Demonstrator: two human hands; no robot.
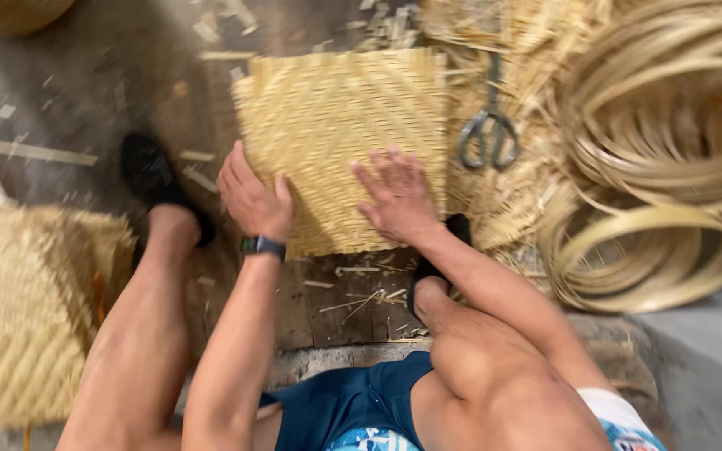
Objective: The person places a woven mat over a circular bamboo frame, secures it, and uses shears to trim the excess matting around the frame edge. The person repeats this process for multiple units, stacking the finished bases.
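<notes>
Both hands — left hand (252, 196), right hand (396, 196) — press flat, fingers spread open, on the woven mat (340, 134).

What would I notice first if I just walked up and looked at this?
First, the square woven straw mat lying flat in the middle of the floor, with the person's left hand on its near left edge and the right hand spread flat on it. Next, the big coils of pale cane strips piled at the right. Between mat and coils, grey scissors lie on loose straw.
</notes>
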